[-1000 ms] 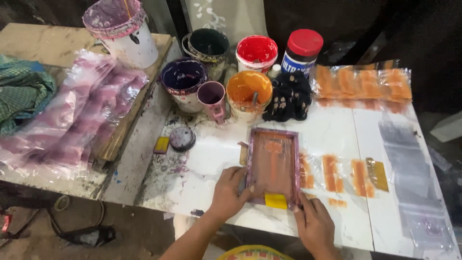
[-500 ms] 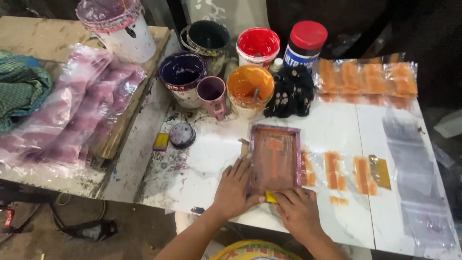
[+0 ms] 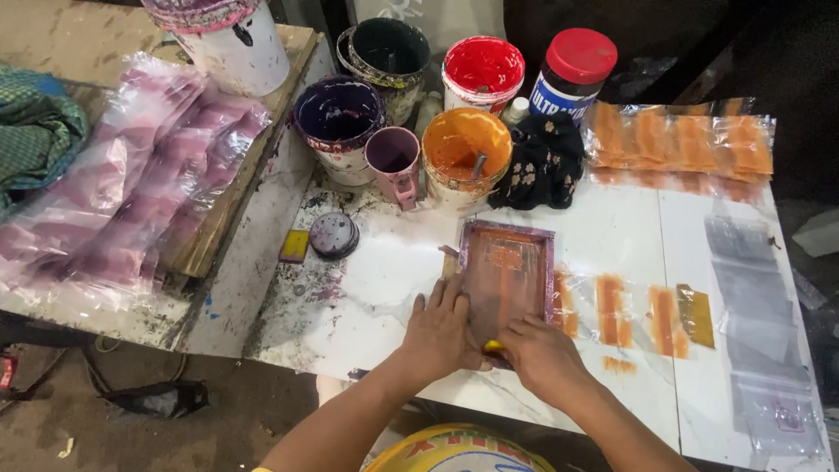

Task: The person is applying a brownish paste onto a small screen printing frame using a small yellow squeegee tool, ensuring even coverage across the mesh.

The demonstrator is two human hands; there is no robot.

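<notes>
— Hands?
— Left hand (image 3: 443, 330) flat, fingers spread wide, pressed palm-down on the near left corner of the small printing screen (image 3: 507, 275); gripping nothing. Right hand (image 3: 544, 353) at the near edge, fingers curled over a yellow squeegee (image 3: 495, 347), mostly hidden beneath.
— Screen where?
— Lying flat on the white marble table (image 3: 384, 288), near its front edge, orange-stained mesh in a purple-smeared frame.
— Counts?
— Four paint tubs: purple (image 3: 339, 118), dark (image 3: 387, 52), red (image 3: 482, 72), orange (image 3: 466, 153). One pink mug (image 3: 394, 159). One white bucket (image 3: 229, 39) at far left. Three orange smears (image 3: 636, 310) right of the screen.
— Packaging?
— Red-lidded jar (image 3: 572, 74) with a blue label, at the back. Orange-printed clear bags (image 3: 682, 140) far right; purple-printed clear bags (image 3: 131, 201) stacked on the left.
</notes>
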